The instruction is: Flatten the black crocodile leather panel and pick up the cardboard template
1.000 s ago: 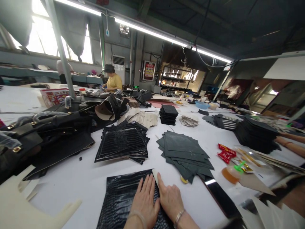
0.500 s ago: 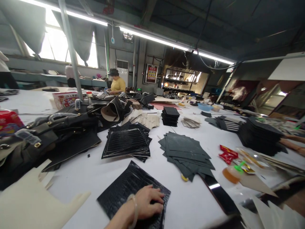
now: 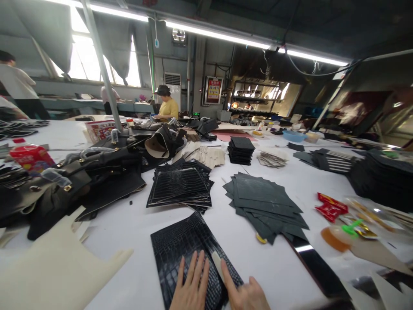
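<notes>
While flat, panel [image 3: 183,241] under fingers [image 3: 192,275]

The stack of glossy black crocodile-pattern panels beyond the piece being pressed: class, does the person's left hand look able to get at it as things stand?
Probably yes. The left hand lies flat on the near crocodile-pattern piece, and the stack sits straight beyond it on the white table. Only bare tabletop lies between; how long a stretch it needs cannot be judged.

Bare table [image 3: 135,224] left; stacks [image 3: 180,189] ahead
</notes>
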Available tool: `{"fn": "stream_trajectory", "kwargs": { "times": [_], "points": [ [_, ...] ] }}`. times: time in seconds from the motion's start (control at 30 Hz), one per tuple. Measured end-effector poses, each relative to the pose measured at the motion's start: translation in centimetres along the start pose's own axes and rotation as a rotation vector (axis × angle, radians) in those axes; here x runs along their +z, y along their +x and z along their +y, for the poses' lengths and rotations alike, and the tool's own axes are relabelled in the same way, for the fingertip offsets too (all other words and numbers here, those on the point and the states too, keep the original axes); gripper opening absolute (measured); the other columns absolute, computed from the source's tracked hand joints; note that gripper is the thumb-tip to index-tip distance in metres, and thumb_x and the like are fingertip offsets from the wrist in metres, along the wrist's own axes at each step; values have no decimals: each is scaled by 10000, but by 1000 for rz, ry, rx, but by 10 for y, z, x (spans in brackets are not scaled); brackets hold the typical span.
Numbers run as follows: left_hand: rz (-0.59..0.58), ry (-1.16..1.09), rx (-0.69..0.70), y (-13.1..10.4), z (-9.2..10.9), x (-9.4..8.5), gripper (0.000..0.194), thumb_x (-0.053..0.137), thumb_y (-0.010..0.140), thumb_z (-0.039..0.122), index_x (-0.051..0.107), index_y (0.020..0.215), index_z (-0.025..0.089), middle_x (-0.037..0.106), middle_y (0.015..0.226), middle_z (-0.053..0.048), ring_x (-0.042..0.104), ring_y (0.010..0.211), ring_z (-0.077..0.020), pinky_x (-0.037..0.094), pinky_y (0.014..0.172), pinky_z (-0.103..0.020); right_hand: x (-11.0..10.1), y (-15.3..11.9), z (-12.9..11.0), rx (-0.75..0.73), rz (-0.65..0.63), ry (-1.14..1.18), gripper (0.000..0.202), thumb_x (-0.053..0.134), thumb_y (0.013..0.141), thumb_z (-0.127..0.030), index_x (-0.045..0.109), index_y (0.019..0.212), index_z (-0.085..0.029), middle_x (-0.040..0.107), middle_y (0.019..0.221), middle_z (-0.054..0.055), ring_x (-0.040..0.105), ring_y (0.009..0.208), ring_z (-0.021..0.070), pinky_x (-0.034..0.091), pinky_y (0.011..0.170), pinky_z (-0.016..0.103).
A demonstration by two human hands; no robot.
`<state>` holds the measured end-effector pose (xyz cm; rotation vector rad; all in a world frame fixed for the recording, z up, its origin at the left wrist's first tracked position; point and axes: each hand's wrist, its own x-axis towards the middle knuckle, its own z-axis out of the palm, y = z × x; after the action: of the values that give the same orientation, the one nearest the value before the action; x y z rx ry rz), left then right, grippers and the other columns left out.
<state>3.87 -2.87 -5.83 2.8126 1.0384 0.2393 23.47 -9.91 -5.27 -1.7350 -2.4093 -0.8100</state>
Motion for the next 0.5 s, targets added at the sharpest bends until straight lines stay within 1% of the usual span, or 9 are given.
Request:
{"fn": "stream_trajectory", "kwargs": {
  "times": [0.1, 0.17, 0.2, 0.27, 0.33, 0.37, 0.43, 0.47, 0.5],
  "points": [
    [10, 17, -8, 2, -1, 6, 544, 197, 917, 381, -164, 1316, 298, 156, 1413, -16, 224, 1290, -265, 334, 1012, -531, -5, 25, 0, -5, -82, 43, 788, 401, 590, -51, 173, 1334, 71, 574, 438, 21, 512, 346, 180, 406, 538, 339],
    [31, 40, 6, 3, -1, 11, 535, 193, 920, 363, -150, 1326, 294, 178, 1409, -13, 244, 1285, -260, 356, 999, -516, -8, 48, 1, 7, -150, 101, 708, 396, 611, -49, 281, 1302, 53, 611, 491, 55, 553, 396, 195, 414, 566, 352],
    [63, 71, 1, 3, -1, 14, 531, 194, 921, 361, -131, 1335, 286, 197, 1405, -16, 260, 1281, -257, 365, 992, -507, -9, 61, 2, 25, -178, 129, 667, 391, 640, -43, 308, 1298, 30, 627, 520, 62, 572, 429, 199, 417, 584, 356],
    [173, 180, 15, 3, -2, 18, 523, 213, 923, 366, -40, 1368, 259, 255, 1392, -23, 314, 1264, -240, 368, 996, -463, -9, 85, 2, 61, -205, 173, 615, 388, 698, -41, 323, 1309, -24, 649, 568, 60, 597, 488, 204, 422, 606, 354],
    [335, 333, 52, 3, -3, 19, 496, 261, 920, 365, 133, 1380, 227, 322, 1379, -19, 327, 1263, -212, 276, 1064, -419, -6, 99, 1, 77, -200, 188, 598, 398, 726, -42, 319, 1319, -53, 656, 588, 56, 603, 509, 206, 423, 581, 339],
    [430, 404, 73, 4, -3, 18, 476, 298, 913, 374, 236, 1359, 218, 361, 1367, -13, 306, 1275, -207, 193, 1101, -414, -5, 99, 1, 74, -193, 184, 603, 404, 726, -37, 316, 1322, -56, 657, 593, 58, 603, 512, 209, 426, 564, 336],
    [609, 498, 102, 5, -3, 17, 426, 367, 888, 413, 419, 1265, 220, 452, 1319, 1, 238, 1305, -221, 37, 1124, -451, 0, 82, 3, 65, -191, 182, 605, 425, 720, -33, 335, 1317, -70, 645, 559, 54, 591, 482, 212, 443, 535, 338],
    [688, 518, 95, 7, -3, 19, 399, 392, 876, 431, 481, 1209, 231, 497, 1283, 8, 215, 1312, -232, 2, 1118, -483, 2, 68, 4, 75, -188, 181, 584, 439, 733, -46, 360, 1309, -94, 639, 551, 50, 584, 470, 210, 457, 529, 344],
    [755, 524, 87, 10, -2, 22, 363, 415, 865, 434, 527, 1155, 247, 538, 1242, 17, 217, 1312, -238, 10, 1114, -505, 5, 51, 6, 73, -194, 202, 551, 473, 738, -71, 406, 1283, -123, 618, 513, 32, 565, 433, 197, 468, 514, 340]
  ]
}}
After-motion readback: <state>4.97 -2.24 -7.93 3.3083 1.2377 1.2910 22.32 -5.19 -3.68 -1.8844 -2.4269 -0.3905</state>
